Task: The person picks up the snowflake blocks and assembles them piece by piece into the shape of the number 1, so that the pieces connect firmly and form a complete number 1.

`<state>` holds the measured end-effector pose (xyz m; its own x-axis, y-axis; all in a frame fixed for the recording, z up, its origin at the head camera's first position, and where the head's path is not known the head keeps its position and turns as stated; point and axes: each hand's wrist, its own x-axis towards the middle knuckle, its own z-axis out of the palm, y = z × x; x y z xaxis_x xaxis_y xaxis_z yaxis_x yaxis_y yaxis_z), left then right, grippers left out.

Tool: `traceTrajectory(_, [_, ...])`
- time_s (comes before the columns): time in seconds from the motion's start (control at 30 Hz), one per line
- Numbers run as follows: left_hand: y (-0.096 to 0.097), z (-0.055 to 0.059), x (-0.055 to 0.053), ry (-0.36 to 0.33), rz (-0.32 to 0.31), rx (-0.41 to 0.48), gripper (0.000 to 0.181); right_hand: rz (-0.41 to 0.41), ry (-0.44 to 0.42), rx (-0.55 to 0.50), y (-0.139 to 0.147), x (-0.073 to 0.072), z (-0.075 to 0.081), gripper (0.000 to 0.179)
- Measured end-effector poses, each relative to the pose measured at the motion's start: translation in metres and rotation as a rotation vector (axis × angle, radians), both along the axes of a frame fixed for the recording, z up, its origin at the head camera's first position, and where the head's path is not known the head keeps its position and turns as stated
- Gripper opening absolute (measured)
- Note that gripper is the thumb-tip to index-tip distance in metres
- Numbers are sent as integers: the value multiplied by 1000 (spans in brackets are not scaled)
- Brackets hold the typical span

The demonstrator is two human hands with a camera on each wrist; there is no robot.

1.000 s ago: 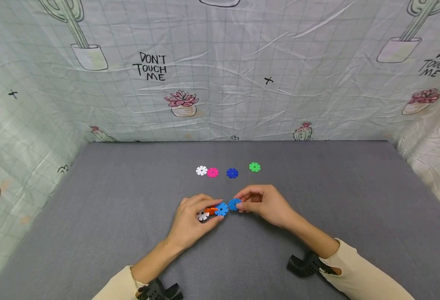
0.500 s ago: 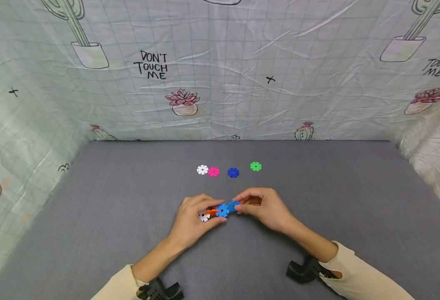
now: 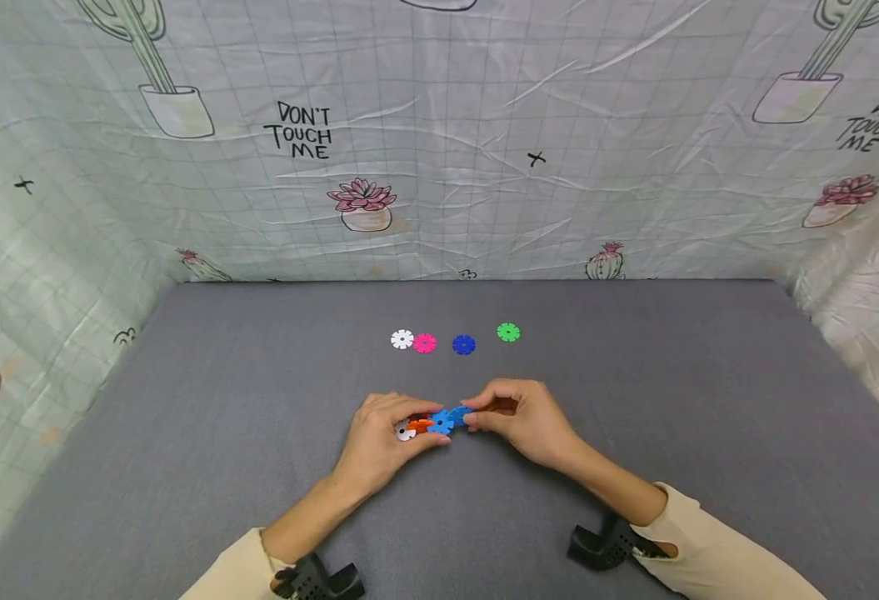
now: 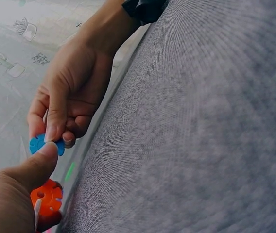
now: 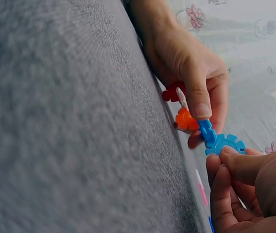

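Observation:
My left hand (image 3: 379,437) pinches a blue notched disc (image 3: 441,422) between thumb and fingers. Joined to it is a short chain: an orange notched disc (image 5: 185,120), a white one (image 3: 405,431) and a red one (image 5: 173,92), partly covered by the hand. From the right, my right hand (image 3: 529,421) pinches a second blue notched disc (image 5: 225,144) by its edge. The two blue discs meet at an angle, edge against edge; how deep their slots engage is hard to tell. Fingers hide parts of both.
Beyond the hands, loose notched discs lie flat on the grey table (image 3: 259,367): white (image 3: 402,339), pink (image 3: 425,343), dark blue (image 3: 464,344) and green (image 3: 509,332). White and pink touch or nearly touch. A printed cloth (image 3: 439,208) stands behind the table.
A second ago a small gap separated the two blue discs. The right hand has brought its disc left and slightly down against the other, tilting it. The left hand stays almost in place.

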<state>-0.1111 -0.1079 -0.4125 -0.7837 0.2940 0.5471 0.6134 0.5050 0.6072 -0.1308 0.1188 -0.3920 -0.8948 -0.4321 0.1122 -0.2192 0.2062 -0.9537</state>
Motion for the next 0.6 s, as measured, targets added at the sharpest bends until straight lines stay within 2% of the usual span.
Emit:
traceTrajectory(0.17, [-1, 0, 0, 18, 13, -6, 38, 16, 24, -43, -1, 2, -1, 11])
traceTrajectory(0.4, [-1, -1, 2, -5, 34, -3, 36, 17, 29, -65, -3, 3, -1, 9])
traceTrajectory(0.6, [0, -1, 3, -12, 39, -10, 35, 26, 67, -37, -6, 9, 12, 9])
